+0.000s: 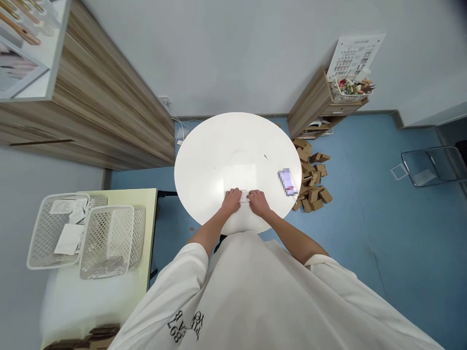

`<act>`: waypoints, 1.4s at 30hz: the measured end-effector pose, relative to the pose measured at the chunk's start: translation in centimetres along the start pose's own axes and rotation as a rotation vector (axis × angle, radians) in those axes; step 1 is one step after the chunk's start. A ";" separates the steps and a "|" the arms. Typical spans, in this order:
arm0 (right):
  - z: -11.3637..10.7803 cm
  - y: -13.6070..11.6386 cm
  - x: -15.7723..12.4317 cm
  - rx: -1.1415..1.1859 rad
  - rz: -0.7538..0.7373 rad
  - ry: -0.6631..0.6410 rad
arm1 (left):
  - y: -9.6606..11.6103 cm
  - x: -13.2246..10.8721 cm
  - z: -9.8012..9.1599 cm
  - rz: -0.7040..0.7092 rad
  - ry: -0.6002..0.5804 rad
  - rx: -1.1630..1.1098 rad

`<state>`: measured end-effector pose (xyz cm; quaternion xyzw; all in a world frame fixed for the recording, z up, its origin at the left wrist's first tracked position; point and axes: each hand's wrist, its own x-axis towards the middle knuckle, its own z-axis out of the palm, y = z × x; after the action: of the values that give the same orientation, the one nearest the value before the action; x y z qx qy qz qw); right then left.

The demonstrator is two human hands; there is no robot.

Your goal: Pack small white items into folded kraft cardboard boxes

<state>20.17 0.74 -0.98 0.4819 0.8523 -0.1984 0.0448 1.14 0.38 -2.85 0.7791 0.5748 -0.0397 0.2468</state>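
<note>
A small white piece (pixel 244 196), perhaps folded paper or cloth, lies near the front edge of the round white table (pixel 233 133). My left hand (pixel 232 200) has its fingers closed on the left end of this piece. At the other end, the curled fingers of my right hand (pixel 258 202) hold it. The piece is too small and pale to make out its exact kind. To the right of my right hand lies a blurred-out purple, phone-shaped thing (pixel 287 182).
Several brown cardboard boxes (pixel 313 182) are heaped on the floor right of the table. At left, white plastic baskets (pixel 106 209) stand on a pale side table (pixel 146 197). A wooden cabinet (pixel 120 92) rises behind left, and a smaller one (pixel 310 104) stands behind right.
</note>
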 end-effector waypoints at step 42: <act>2.5 1.2 1.8 0.169 0.648 -0.039 | -0.8 2.1 0.3 -0.188 0.091 -0.022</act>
<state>19.94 1.76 -4.05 0.7261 0.6340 -0.2531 0.0816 1.18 2.24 -4.10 0.7200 0.6563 -0.0210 0.2244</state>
